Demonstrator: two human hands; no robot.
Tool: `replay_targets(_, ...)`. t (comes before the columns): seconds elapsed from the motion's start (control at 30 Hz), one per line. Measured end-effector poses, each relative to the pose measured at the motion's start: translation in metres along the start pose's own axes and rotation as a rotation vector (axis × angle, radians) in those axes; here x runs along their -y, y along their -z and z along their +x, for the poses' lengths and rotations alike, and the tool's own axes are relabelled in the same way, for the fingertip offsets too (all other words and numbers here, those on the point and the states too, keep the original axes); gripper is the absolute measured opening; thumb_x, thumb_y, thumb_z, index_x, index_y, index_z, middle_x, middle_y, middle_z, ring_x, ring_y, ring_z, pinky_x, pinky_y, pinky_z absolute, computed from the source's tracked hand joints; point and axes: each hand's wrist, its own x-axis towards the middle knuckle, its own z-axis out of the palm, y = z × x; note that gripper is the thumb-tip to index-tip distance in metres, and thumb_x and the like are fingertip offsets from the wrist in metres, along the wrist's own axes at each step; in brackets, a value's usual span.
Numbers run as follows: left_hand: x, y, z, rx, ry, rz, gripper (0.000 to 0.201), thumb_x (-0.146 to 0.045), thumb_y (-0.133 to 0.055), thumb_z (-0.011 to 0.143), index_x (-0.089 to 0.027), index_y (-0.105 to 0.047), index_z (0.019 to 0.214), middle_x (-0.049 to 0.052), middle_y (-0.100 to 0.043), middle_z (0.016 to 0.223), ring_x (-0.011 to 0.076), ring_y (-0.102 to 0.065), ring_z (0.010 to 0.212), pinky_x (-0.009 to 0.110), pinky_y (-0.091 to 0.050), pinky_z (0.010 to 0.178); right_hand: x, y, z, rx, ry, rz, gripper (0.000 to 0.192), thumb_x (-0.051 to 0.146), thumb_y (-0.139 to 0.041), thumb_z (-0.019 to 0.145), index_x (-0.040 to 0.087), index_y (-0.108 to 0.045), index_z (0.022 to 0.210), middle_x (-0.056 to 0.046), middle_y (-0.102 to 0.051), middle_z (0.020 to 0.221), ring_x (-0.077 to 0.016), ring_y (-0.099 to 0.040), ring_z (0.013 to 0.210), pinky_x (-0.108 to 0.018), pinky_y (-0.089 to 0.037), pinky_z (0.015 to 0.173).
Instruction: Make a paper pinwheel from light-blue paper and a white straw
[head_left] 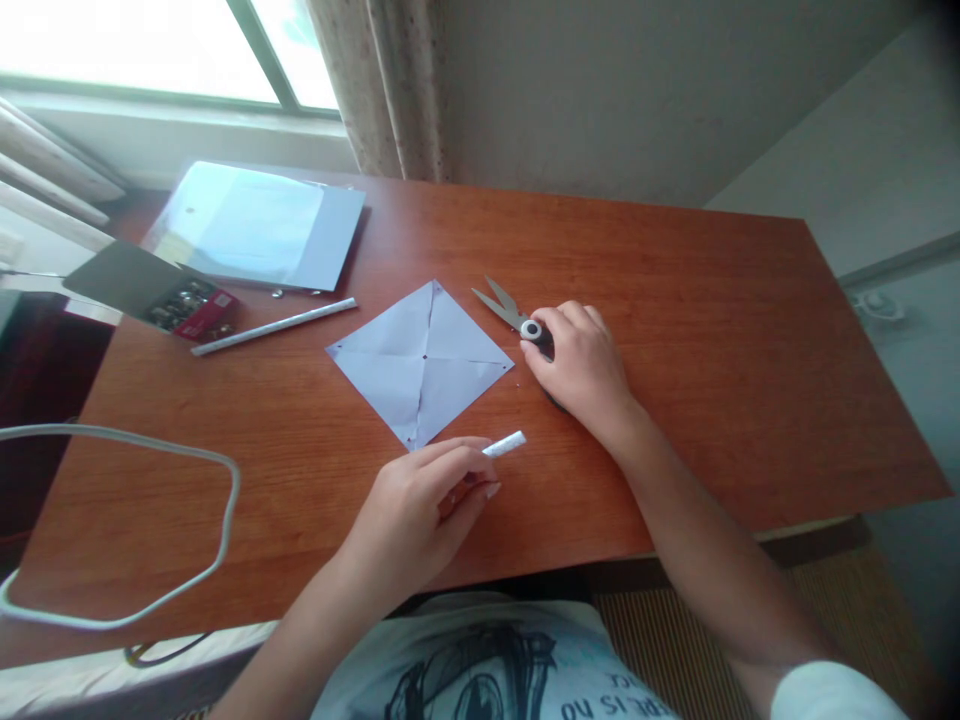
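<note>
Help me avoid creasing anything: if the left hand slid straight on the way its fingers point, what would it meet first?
Probably nothing: the left hand points up-right, just past the paper square, toward the right hand on the scissors.

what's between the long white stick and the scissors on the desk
The creased square paper lies between the long white stick and the scissors, flat on the wooden desk. The head view shows it, apart from both.

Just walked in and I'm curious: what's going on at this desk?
A person sits at a wooden desk. Their right hand rests on the handles of a pair of scissors, blades slightly apart. Their left hand pinches a small white paper roll. Between the hands lies a creased square of paper. A long white stick and a folder lie farther back.
</note>
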Motion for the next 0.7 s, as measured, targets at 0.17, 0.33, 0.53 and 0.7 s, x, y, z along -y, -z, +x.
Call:
replay_targets(0.17, 0.005, 0.002, 0.000, -0.014, -0.023, 0.051, 0.012, -0.011, -0.061, 0.092, -0.021, -0.065, 0.088, 0.002, -0.077, 0.102, 0.0157, -0.072, 0.091, 0.024, -0.054, 0.081, -0.021, 0.020, -0.012, -0.030, 0.013, 0.116, 0.015, 0.017, -0.067, 0.083, 0.019, -0.071, 0.096, -0.010, -0.070, 0.097, -0.0270, -0.067, 0.088, -0.038, -0.052, 0.078)
replay_targets(0.33, 0.004, 0.004, 0.000, 0.010, -0.037, 0.025, 0.013, -0.009, -0.059, 0.093, -0.021, -0.064, 0.090, 0.006, -0.075, 0.117, 0.0154, -0.073, 0.099, 0.022, -0.055, 0.082, -0.048, 0.049, -0.055, 0.075, 0.154, 0.320, 0.021, 0.016, -0.066, 0.086, 0.023, -0.072, 0.105, -0.006, -0.069, 0.101, -0.0231, -0.069, 0.091, -0.037, -0.055, 0.082)
replay_targets(0.53, 0.007, 0.004, -0.001, 0.047, -0.072, 0.050, 0.016, -0.008, -0.058, 0.093, -0.021, -0.068, 0.096, 0.007, -0.075, 0.117, 0.0136, -0.075, 0.096, 0.019, -0.057, 0.080, -0.064, 0.064, -0.090, 0.152, 0.220, 0.377, 0.029, 0.014, -0.067, 0.085, 0.027, -0.073, 0.111, -0.006, -0.070, 0.102, -0.0244, -0.067, 0.095, -0.042, -0.056, 0.085)
replay_targets(0.7, 0.009, 0.002, 0.001, 0.072, -0.123, 0.157, 0.015, -0.010, -0.060, 0.093, -0.020, -0.070, 0.095, 0.007, -0.076, 0.115, 0.0165, -0.075, 0.098, 0.022, -0.059, 0.081, -0.067, 0.066, -0.091, 0.163, 0.302, 0.339, 0.027, 0.013, -0.067, 0.086, 0.027, -0.075, 0.108, -0.006, -0.070, 0.098, -0.0238, -0.066, 0.092, -0.045, -0.053, 0.089)
